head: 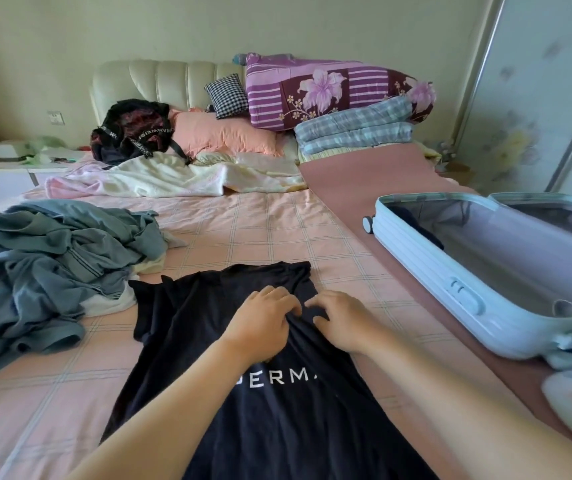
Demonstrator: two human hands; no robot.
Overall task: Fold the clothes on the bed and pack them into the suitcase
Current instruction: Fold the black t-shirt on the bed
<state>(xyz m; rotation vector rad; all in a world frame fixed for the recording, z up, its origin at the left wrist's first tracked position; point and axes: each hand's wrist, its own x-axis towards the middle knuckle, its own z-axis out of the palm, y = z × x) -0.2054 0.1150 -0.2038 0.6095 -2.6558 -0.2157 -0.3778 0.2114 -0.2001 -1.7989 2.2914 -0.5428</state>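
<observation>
Our left hand [263, 323] and right hand [344, 322], fingers curled, pinch the flattened black cotton T-shirt [187, 306], apparently starting its fold.

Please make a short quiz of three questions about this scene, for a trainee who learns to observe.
1. True or false: the suitcase lies open on the bed.
2. Where does the pile of grey-blue clothes lie, seen from the dark T-shirt? A: on the person's left. B: on the person's right. C: inside the suitcase.
3. Which garment do the left hand and the right hand touch?
Key: 1 true; 2 A; 3 the dark T-shirt.
</observation>
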